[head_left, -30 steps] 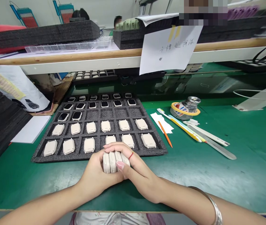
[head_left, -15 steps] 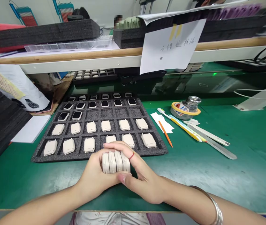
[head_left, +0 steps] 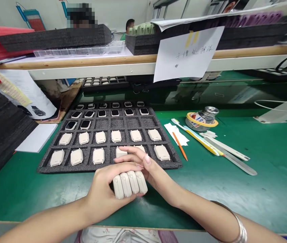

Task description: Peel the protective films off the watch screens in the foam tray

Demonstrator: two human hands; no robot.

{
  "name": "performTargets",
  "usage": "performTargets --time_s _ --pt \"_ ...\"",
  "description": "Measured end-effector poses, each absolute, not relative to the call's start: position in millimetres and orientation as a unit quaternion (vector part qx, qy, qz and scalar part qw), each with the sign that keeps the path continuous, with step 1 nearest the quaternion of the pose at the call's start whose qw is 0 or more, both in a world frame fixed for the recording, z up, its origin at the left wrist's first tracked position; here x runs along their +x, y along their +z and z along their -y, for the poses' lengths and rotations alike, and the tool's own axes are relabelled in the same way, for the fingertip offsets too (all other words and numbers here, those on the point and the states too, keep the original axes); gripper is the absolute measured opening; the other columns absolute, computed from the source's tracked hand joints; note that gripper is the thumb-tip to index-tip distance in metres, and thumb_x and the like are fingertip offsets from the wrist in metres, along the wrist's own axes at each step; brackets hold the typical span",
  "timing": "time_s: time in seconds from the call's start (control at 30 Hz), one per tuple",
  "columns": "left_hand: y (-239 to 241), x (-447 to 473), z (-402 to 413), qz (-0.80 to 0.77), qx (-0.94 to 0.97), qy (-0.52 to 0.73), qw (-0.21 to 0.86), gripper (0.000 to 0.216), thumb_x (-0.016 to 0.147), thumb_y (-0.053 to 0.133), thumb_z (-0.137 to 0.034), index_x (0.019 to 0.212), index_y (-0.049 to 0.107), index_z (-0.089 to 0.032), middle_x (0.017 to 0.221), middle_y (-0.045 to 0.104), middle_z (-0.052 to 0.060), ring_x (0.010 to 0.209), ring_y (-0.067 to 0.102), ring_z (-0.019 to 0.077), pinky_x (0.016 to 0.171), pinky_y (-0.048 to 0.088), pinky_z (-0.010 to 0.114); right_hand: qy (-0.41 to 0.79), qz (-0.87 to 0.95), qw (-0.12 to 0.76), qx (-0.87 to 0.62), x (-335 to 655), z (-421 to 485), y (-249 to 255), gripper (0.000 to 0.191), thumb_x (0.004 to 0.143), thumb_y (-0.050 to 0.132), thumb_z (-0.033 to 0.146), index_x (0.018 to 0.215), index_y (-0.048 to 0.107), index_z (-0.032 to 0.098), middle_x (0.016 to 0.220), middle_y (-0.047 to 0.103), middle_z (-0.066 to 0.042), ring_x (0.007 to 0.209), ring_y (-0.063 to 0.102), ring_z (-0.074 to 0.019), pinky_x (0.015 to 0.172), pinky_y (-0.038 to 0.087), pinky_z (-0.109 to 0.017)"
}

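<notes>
Several beige watch cases [head_left: 129, 185] stand side by side in a row, gripped by my left hand [head_left: 101, 194] between thumb and fingers. Their side edges with small round buttons face me. My right hand [head_left: 160, 175] rests against the far right side of the row, fingers stretched out and thumb raised; its fingertips reach over my left fingers. Just beyond both hands lies a black foam tray [head_left: 116, 122]. Its two front rows hold beige watch cases backs up, and the rows behind hold watches with dark screens up. My right fingers hide part of the front row.
On the green table [head_left: 209, 206] to the right lie an orange stick [head_left: 180, 146], white paper [head_left: 176, 133], a toothbrush [head_left: 201, 141], a metal blade [head_left: 239, 163] and a glass jar inside a tape roll [head_left: 201, 118]. A shelf [head_left: 92, 69] spans the back; black foam [head_left: 1, 131] is stacked left.
The row of watch cases has tilted and turned, now showing the buttons. My right thumb has come off the near side and up, and the right fingers have straightened.
</notes>
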State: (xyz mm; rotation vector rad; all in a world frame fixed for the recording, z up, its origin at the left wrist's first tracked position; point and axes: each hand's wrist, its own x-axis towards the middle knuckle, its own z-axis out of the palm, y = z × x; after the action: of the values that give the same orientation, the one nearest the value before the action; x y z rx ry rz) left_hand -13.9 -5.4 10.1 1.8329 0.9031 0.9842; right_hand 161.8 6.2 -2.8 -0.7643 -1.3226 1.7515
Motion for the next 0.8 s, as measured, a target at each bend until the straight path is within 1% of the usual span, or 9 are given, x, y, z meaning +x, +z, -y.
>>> performTargets --time_s 0.17,0.27,0.37,0.43,0.53,0.57,0.63,0.7,0.8 --pt "7.9 -13.4 3.2 -0.349 0.757 0.397 0.385 0.033 0.077 0.077 -0.015 0.107 0.069 -0.026 0.107 0.076 0.001 0.104 0.068 0.0209 0.103 0.045 0.036 0.709 0.530 0.352 -0.304 160.1 -4.9 2.6 0.083 0.075 0.066 0.073 0.137 0.044 0.022 0.133 0.059 -0.014 0.125 0.056 -0.0288 0.109 0.041 -0.049" --pt "4.1 -14.2 1.6 -0.324 0.748 0.403 0.415 0.027 0.082 0.076 -0.023 0.108 0.071 -0.028 0.110 0.073 0.004 0.107 0.066 0.0220 0.098 0.049 0.036 0.718 0.508 0.361 -0.310 155.2 -2.3 0.9 0.097 0.061 0.089 0.051 0.141 0.039 0.025 0.128 0.060 -0.012 0.116 0.062 -0.0284 0.100 0.050 -0.047" --pt "-2.1 -16.1 1.8 -0.309 0.745 0.401 0.435 0.032 0.082 0.075 -0.034 0.113 0.071 -0.031 0.122 0.060 0.007 0.117 0.058 0.0259 0.100 0.049 0.038 0.648 0.552 0.391 -0.351 151.6 0.4 -1.5 0.102 0.056 0.093 0.030 0.143 0.039 0.027 0.132 0.057 -0.010 0.118 0.061 -0.0280 0.098 0.052 -0.044" --pt "-5.9 -17.4 3.6 -0.309 0.752 0.399 0.424 0.046 0.084 0.072 -0.032 0.129 0.061 -0.034 0.134 0.049 0.009 0.129 0.048 0.0291 0.108 0.043 0.043 0.598 0.585 0.417 -0.354 151.1 1.7 -2.4 0.104 0.058 0.091 0.025 0.146 0.036 0.028 0.129 0.061 -0.009 0.114 0.063 -0.0268 0.096 0.053 -0.043" --pt "-6.7 -18.3 7.5 -0.336 0.732 0.390 0.446 0.090 0.078 0.077 -0.023 0.150 0.027 -0.041 0.153 0.029 0.009 0.143 0.032 0.0324 0.114 0.035 0.049 0.539 0.628 0.449 -0.337 153.2 2.6 -2.7 0.106 0.064 0.088 0.020 0.151 0.028 0.030 0.109 0.071 -0.004 0.099 0.069 -0.0243 0.093 0.055 -0.042" --pt "-5.3 -18.1 8.3 -0.350 0.709 0.380 0.479 0.105 0.073 0.082 -0.022 0.153 0.017 -0.043 0.156 0.026 0.009 0.144 0.031 0.0330 0.114 0.036 0.049 0.519 0.640 0.459 -0.332 154.4 2.5 -2.7 0.107 0.065 0.088 0.020 0.152 0.027 0.030 0.106 0.072 -0.004 0.097 0.069 -0.0241 0.094 0.055 -0.042" --pt "-0.5 -17.1 7.9 -0.367 0.639 0.356 0.575 0.126 0.062 0.091 -0.023 0.153 0.006 -0.043 0.154 0.034 0.011 0.139 0.040 0.0327 0.108 0.043 0.046 0.480 0.666 0.472 -0.319 157.0 1.7 -3.3 0.107 0.067 0.088 0.022 0.153 0.025 0.031 0.110 0.072 -0.004 0.098 0.070 -0.0238 0.096 0.055 -0.041" --pt "5.3 -15.2 4.7 -0.362 0.566 0.333 0.662 0.115 0.061 0.091 -0.025 0.151 0.021 -0.036 0.137 0.052 0.010 0.123 0.056 0.0287 0.099 0.050 0.040 0.442 0.696 0.479 -0.302 159.2 0.1 -4.7 0.104 0.071 0.086 0.023 0.154 0.022 0.032 0.117 0.070 -0.005 0.104 0.069 -0.0240 0.097 0.055 -0.040" --pt "12.4 -12.0 -1.8 -0.342 0.521 0.310 0.718 0.059 0.068 0.086 -0.025 0.120 0.058 -0.023 0.099 0.064 0.003 0.091 0.064 0.0179 0.080 0.053 0.027 0.383 0.736 0.486 -0.275 160.5 -3.3 -7.6 0.100 0.077 0.081 0.024 0.155 0.020 0.031 0.119 0.069 -0.005 0.113 0.066 -0.0250 0.105 0.051 -0.043"
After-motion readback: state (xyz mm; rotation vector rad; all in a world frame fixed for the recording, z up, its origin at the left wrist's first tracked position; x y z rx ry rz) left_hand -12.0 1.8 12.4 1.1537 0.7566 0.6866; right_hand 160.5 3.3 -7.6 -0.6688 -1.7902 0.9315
